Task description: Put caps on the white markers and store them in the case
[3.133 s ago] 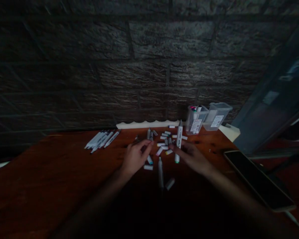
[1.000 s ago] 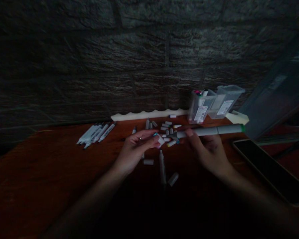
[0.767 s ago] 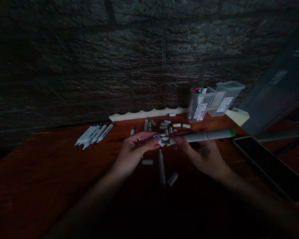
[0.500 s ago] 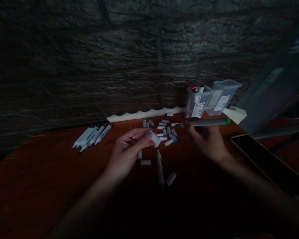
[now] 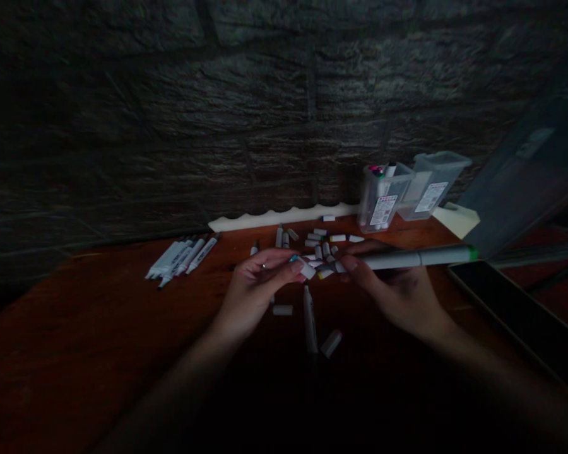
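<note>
My left hand pinches a small white marker cap with a blue-green end. Facing it, my right hand grips a white marker whose far end is green. The marker's uncapped tip points left at the cap, close to its opening; whether they touch is hard to tell in the dim light. Below the hands lie an uncapped marker and a loose cap with a reddish end. Behind the fingers, several loose caps are scattered, partly hidden by my hands.
Several markers lie side by side at the left. At the back right stand a clear box with markers and another clear box. A phone rests at the right edge. A white wavy-edged strip runs along the stone wall.
My right hand has brought the marker left and nearer to the cap in my left hand. The left hand keeps its pinch on the cap. The view has shifted slightly.
</note>
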A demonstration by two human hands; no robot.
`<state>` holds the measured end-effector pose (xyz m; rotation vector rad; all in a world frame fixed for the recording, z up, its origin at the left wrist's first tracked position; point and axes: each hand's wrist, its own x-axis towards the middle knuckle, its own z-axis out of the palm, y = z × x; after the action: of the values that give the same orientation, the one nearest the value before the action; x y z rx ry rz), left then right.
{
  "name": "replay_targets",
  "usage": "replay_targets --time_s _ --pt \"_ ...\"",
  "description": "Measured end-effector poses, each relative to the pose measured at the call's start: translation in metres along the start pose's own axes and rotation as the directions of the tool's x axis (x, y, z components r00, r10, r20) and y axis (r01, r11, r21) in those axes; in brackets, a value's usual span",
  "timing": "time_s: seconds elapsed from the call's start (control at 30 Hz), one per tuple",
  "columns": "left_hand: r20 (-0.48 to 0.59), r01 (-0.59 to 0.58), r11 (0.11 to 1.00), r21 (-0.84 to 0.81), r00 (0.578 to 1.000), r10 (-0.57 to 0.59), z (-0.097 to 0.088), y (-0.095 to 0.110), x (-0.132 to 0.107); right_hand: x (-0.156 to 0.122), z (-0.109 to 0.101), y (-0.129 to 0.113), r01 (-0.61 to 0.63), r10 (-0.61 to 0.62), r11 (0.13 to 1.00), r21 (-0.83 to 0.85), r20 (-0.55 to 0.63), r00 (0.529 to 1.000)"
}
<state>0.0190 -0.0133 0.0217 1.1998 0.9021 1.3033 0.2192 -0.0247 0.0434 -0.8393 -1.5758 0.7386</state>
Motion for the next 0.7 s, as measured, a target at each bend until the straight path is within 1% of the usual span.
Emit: replay_targets --time_s 0.1,0.2,0.3,0.37,0.43,0.5,0.57,0.63,0.7 --pt "0.008 0.013 1.000 -0.018 1.000 -0.013 0.000 -0.001 0.000 -0.001 0.000 0.001 0.035 -0.035 0.999 0.003 0.038 0.999" --pt "0.030 0.016 0.999 -0.035 0.999 -0.015 0.001 -0.003 0.000 -0.003 -0.001 0.006 0.027 -0.026 1.000 -0.008 0.054 0.998" --pt "0.021 0.015 0.999 -0.039 1.000 -0.014 0.002 -0.001 -0.001 0.000 -0.006 0.018 0.048 -0.040 0.991 -0.122 0.069 0.997" --pt "0.016 0.005 0.999 -0.050 1.000 -0.004 0.003 0.003 -0.003 0.005 -0.012 0.028 0.066 -0.064 0.969 -0.240 0.015 0.998" --pt "0.028 -0.006 0.998 -0.059 1.000 0.007 0.005 0.007 -0.005 0.010 -0.018 0.033 0.032 -0.057 0.947 -0.320 -0.070 0.996" --pt "0.035 -0.013 0.998 -0.061 0.999 0.015 0.005 0.009 -0.007 0.013 -0.021 0.032 -0.028 -0.014 0.949 -0.313 -0.131 0.991" --pt "0.037 -0.018 0.997 -0.069 0.999 0.020 0.005 0.010 -0.007 0.013 -0.019 0.028 -0.061 0.023 0.967 -0.249 -0.152 0.988" --pt "0.039 -0.015 0.998 -0.067 0.999 0.018 0.003 0.008 -0.005 0.012 -0.016 0.025 -0.061 0.036 0.981 -0.182 -0.139 0.990" --pt "0.010 -0.017 0.998 -0.054 1.000 0.017 0.000 0.006 -0.002 0.011 -0.013 0.025 -0.054 0.037 0.986 -0.156 -0.105 0.994"
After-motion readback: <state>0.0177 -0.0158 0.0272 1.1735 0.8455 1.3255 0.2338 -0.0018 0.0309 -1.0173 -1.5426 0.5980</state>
